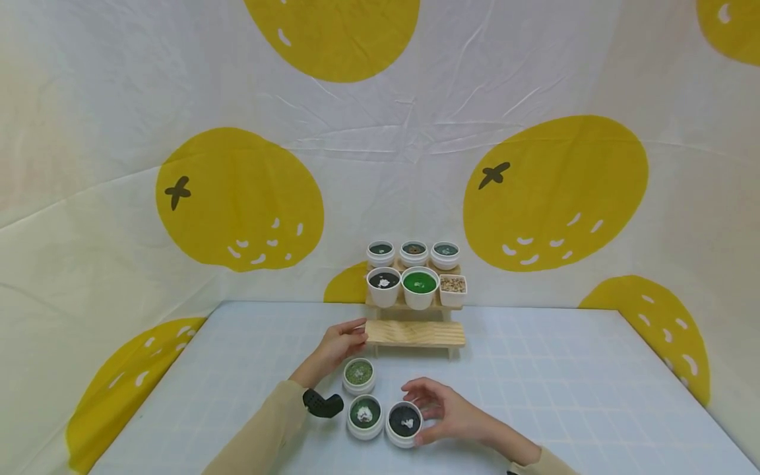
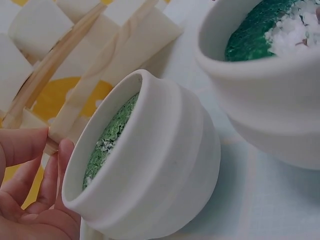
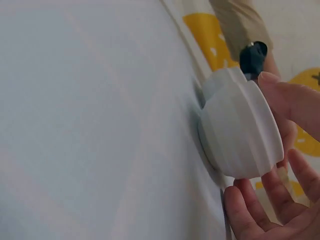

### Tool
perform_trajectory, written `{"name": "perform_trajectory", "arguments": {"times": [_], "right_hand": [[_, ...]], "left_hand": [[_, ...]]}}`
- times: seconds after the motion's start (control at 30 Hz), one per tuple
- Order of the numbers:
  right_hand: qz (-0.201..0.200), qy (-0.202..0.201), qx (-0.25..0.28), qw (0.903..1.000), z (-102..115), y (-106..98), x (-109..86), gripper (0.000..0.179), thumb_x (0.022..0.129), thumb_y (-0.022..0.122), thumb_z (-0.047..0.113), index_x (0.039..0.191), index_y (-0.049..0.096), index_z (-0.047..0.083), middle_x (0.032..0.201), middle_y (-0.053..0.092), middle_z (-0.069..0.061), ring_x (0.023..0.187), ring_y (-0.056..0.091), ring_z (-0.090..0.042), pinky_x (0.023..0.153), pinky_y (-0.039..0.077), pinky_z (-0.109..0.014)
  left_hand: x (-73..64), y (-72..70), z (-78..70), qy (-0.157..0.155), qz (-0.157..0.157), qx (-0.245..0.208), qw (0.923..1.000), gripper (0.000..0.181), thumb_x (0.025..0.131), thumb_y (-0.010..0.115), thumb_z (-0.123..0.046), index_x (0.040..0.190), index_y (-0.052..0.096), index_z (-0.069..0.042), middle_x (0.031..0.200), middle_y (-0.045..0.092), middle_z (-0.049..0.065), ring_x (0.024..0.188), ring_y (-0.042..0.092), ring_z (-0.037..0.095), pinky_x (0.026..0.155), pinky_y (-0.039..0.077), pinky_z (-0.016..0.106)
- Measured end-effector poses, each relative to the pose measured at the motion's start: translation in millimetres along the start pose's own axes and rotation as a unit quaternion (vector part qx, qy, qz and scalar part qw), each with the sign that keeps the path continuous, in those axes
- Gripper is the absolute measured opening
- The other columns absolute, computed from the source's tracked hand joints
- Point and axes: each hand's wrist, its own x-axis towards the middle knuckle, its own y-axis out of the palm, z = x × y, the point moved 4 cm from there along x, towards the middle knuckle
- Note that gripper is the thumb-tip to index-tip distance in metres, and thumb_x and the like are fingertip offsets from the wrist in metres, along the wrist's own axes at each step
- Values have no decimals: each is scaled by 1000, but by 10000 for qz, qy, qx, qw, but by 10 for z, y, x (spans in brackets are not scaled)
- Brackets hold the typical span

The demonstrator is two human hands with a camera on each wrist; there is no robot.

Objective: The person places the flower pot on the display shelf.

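My left hand (image 1: 340, 343) pinches the left end of the lowest step of a small wooden tiered stand (image 1: 415, 334) between thumb and fingers, as the left wrist view also shows. Around a white pot with dark filling and white flecks (image 1: 405, 421), my right hand (image 1: 454, 412) curls its fingers, with the thumb at the near side. In the right wrist view, thumb and fingertips lie at opposite sides of that white pot (image 3: 240, 127), which is on the table. Left of it sit a pot with green filling and a white heap (image 1: 365, 417) and a pot with lighter green filling (image 1: 359, 375).
Three white round pots, one being a brown-flecked pot (image 1: 413, 252), stand on the top step. The middle step bears a dark-filled cup (image 1: 384, 284), a bright green cup (image 1: 419, 287) and a square grain-filled cup (image 1: 453, 289). Behind hangs a fruit-print cloth (image 1: 392, 178).
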Motion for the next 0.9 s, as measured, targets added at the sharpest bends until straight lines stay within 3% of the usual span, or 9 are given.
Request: {"name": "perform_trajectory", "arguments": {"times": [0.27,0.53,0.9], "right_hand": [[15,-3,-83,10000,16,38,-8,76,75,82,15,136,42,-4,129,52,-24,111,57,-12,90,53,-20],[-93,-90,-242,9996,42,79,-19,73,73,82,9,134,44,-4,127,52,-24,111,56,-19,88,54,-22],[-137,-190,-546,9982,28,115,-26,72,70,84,8,132,47,-1,128,53,-24,108,57,-8,89,52,-20]], "left_hand": [[12,-2,10,63,-23,-31,10000,45,92,60,-4,136,53,-3,125,60,20,83,64,11,88,57,32],[17,-3,18,93,28,-23,10000,45,93,60,-6,137,52,-4,128,59,20,87,65,12,88,57,31],[10,-10,17,373,43,209,9991,45,91,61,-3,135,53,0,126,59,24,85,65,12,81,59,28]]}}
